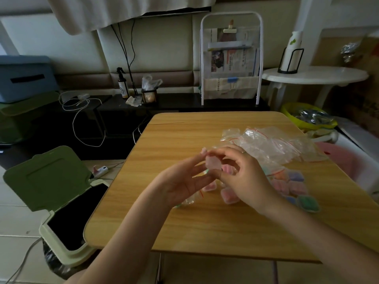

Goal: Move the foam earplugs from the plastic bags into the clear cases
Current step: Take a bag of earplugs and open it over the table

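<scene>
Dim room, wooden worktop (205, 228) in middle. Small clear case (213, 165) with pale pink stuff inside held up above worktop, pinched between left hand (184, 181) and right hand (245, 179), both grips clamped on it. Filled cases (295, 185) with pink, purple, green earplugs just right of hands, few more under them. Crumpled plastic bags (272, 144) far right. Green bin (61, 201), lid up, on floor at left.

A green-lidded bin (61, 203) is standing open left of the tabletop (205, 228); a newspaper rack (231, 60) is leaning behind, a spray bottle (123, 84) sitting nearby.
</scene>
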{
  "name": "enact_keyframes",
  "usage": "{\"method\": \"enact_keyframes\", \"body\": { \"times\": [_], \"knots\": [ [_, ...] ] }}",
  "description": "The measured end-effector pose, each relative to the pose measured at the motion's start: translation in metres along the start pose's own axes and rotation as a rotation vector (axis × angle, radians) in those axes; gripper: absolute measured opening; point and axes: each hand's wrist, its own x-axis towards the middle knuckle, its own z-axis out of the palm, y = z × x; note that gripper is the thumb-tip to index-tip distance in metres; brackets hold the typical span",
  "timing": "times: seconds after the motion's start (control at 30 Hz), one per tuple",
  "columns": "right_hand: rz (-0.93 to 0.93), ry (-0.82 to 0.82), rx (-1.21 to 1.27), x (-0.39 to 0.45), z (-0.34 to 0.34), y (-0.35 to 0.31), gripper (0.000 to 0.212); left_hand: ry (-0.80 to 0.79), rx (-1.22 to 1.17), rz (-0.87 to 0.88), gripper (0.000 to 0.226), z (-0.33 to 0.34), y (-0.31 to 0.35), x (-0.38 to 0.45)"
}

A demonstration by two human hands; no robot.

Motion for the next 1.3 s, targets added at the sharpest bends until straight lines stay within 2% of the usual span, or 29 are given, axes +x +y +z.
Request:
{"method": "enact_keyframes", "body": {
  "times": [0.2, 0.47, 0.57, 0.7, 0.77, 0.87, 0.9, 1.0, 1.07, 1.17, 1.3],
  "knots": [
    [0.065, -0.048, 0.184, -0.009, -0.002, 0.006, 0.033, -0.014, 0.041, -0.042, 0.036, 0.000, -0.002, 0.001],
    [0.018, -0.050, 0.090, -0.005, -0.012, -0.004, 0.029, -0.066, 0.130, -0.035, 0.029, 0.000, 0.005, -0.001],
    [-0.005, 0.041, 0.065, 0.000, -0.019, -0.002, 0.022, -0.159, 0.168, -0.075, 0.032, 0.001, 0.006, -0.006],
    [0.164, 0.018, 0.252, 0.005, -0.024, 0.001, 0.012, -0.344, 0.247, -0.137, 0.038, 0.000, 0.010, -0.010],
    [0.194, 0.012, 0.237, 0.006, -0.022, 0.003, 0.011, -0.270, 0.396, -0.096, 0.032, 0.003, 0.009, -0.009],
    [0.150, 0.064, 0.150, 0.008, -0.020, 0.005, 0.007, 0.072, 0.789, 0.168, 0.022, 0.003, 0.006, -0.008],
    [0.135, 0.083, 0.135, 0.008, -0.020, 0.005, 0.006, 0.142, 0.848, 0.255, 0.021, 0.001, 0.006, -0.007],
    [0.122, 0.091, 0.104, 0.008, -0.020, 0.004, 0.006, 0.212, 0.857, 0.398, 0.017, -0.006, 0.013, -0.009],
    [0.136, 0.073, 0.101, 0.006, -0.018, 0.003, 0.007, 0.249, 0.999, 0.474, 0.020, -0.012, 0.019, -0.011],
    [0.136, 0.009, 0.027, 0.004, -0.015, 0.005, 0.007, 0.171, 1.364, 0.407, 0.040, -0.022, 0.023, -0.016],
    [0.109, -0.083, -0.059, 0.001, -0.013, 0.007, 0.006, 0.037, 1.580, 0.195, 0.071, -0.030, 0.015, -0.019]
  ]
}}
